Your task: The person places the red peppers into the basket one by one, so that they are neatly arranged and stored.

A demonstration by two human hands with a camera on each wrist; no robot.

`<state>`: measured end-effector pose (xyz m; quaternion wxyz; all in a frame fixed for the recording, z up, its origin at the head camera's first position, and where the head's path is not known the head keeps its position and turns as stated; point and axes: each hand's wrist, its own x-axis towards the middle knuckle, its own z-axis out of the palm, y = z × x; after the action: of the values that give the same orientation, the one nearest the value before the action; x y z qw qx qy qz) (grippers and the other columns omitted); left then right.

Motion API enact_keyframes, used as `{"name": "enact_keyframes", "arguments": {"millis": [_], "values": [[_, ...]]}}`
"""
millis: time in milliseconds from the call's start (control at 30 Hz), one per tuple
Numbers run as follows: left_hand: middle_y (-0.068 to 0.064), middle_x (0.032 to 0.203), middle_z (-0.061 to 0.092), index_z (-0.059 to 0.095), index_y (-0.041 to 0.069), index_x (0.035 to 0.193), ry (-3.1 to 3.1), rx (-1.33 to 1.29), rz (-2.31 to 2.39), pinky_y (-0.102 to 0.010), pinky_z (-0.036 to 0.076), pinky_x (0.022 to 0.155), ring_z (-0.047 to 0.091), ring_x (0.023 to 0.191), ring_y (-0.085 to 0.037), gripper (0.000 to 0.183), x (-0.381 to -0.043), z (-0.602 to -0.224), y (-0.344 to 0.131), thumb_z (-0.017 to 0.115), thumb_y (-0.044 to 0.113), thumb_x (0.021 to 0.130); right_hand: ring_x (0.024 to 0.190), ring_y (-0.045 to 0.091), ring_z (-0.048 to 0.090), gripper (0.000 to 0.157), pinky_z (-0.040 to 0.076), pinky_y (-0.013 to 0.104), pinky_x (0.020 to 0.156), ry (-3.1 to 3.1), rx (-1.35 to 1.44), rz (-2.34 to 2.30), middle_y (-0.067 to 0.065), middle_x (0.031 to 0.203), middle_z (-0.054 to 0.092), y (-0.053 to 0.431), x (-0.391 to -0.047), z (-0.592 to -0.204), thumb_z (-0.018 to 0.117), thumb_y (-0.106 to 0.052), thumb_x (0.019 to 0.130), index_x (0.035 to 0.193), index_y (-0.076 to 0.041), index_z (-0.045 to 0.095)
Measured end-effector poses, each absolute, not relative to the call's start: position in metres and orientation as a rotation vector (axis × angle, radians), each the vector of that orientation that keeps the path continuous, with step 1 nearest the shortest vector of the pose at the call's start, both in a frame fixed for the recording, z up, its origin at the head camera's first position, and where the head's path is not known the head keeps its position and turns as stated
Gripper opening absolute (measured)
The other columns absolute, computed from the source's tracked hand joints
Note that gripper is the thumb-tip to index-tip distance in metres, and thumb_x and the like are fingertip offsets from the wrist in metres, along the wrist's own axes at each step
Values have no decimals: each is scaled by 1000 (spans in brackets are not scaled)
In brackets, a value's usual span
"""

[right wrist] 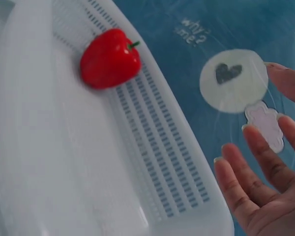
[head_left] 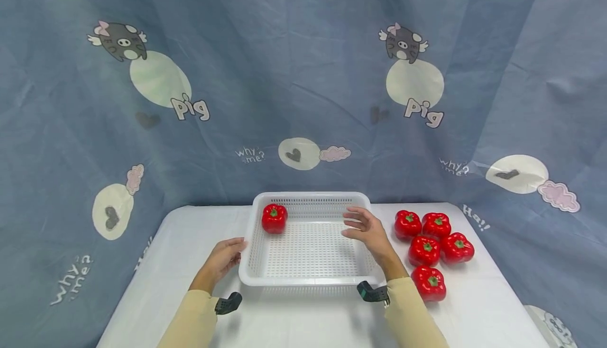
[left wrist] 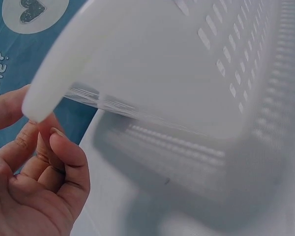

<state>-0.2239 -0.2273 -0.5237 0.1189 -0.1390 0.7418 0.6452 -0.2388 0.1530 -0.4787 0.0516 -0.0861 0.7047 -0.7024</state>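
Note:
A white plastic basket (head_left: 310, 280) with slotted walls stands on the table, one red bell pepper (head_left: 274, 219) lying in its far left corner. At the basket's left side, my left hand (head_left: 222, 261) holds the rim (left wrist: 46, 93) with curled fingers, as the left wrist view shows from close by. Over the basket's right part hovers my right hand (head_left: 367, 230), its fingers spread and nothing in them. The right wrist view shows the same pepper (right wrist: 110, 60) inside the basket, apart from the right hand's loosely bent fingers (right wrist: 233, 189).
Several red bell peppers (head_left: 424, 251) sit grouped on the white table (head_left: 493, 306) to the right of the basket, beside my right forearm. A blue printed cloth (head_left: 303, 100) hangs behind the table and along its sides.

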Motion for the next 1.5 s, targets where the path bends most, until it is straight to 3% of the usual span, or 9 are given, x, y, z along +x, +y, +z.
{"name": "enact_keyframes", "arguments": {"millis": [367, 567, 733, 1033, 1167, 1267, 1400, 1500], "values": [[-3, 94, 65, 49, -10, 131, 2145, -406, 1904, -21, 47, 65, 54, 77, -14, 44, -224, -521, -225, 57, 15, 96, 125, 39, 49, 55, 50, 22, 91, 2270, -227, -2124, 24, 136, 50, 201, -219, -480, 68, 2, 86, 136, 1, 44], [-4, 95, 65, 50, -9, 131, 2139, -405, 1916, -20, 48, 65, 54, 77, -13, 44, -225, -520, -225, 57, 15, 96, 125, 32, 51, 57, 49, 22, 92, 2332, -161, -2117, 20, 138, 50, 223, -205, -484, 70, -6, 87, 137, -4, 43], [-5, 97, 66, 49, -10, 132, 2126, -405, 1929, -20, 49, 65, 56, 77, -13, 44, -226, -521, -224, 58, 14, 96, 119, 13, 56, 60, 48, 19, 92, 2355, -117, -2139, 11, 134, 55, 240, -194, -486, 73, -12, 85, 137, -3, 44], [-5, 99, 66, 49, -10, 132, 2114, -416, 1928, -22, 49, 67, 57, 79, -13, 45, -225, -521, -227, 58, 15, 96, 119, 7, 51, 61, 49, 15, 86, 2504, 24, -2051, -14, 125, 55, 267, -168, -491, 75, -17, 85, 137, -7, 45], [-5, 99, 66, 50, -9, 132, 2103, -434, 1933, -21, 49, 67, 57, 80, -14, 45, -225, -522, -228, 59, 15, 95, 116, 1, 49, 60, 47, 13, 86, 2553, 88, -1996, -15, 124, 54, 278, -161, -492, 73, -15, 86, 138, -5, 44], [-5, 99, 66, 50, -9, 131, 2102, -444, 1935, -21, 49, 66, 57, 80, -14, 44, -225, -524, -228, 59, 16, 95, 115, -3, 45, 61, 45, 29, 100, 2551, 160, -1968, -15, 125, 53, 286, -158, -493, 72, -15, 87, 139, -5, 43], [-6, 101, 67, 51, -9, 131, 2118, -434, 1924, -21, 49, 67, 57, 80, -14, 44, -226, -525, -227, 59, 17, 96, 113, -7, 40, 63, 29, 58, 109, 2537, 227, -1961, -19, 122, 52, 294, -154, -496, 72, -17, 87, 140, -4, 41], [-7, 102, 67, 52, -8, 131, 2119, -441, 1921, -22, 49, 67, 57, 80, -15, 44, -226, -524, -227, 59, 17, 96, 113, -8, 38, 63, 29, 58, 109, 2562, 247, -1920, -19, 122, 52, 299, -151, -501, 72, -18, 87, 140, -4, 41]]}}
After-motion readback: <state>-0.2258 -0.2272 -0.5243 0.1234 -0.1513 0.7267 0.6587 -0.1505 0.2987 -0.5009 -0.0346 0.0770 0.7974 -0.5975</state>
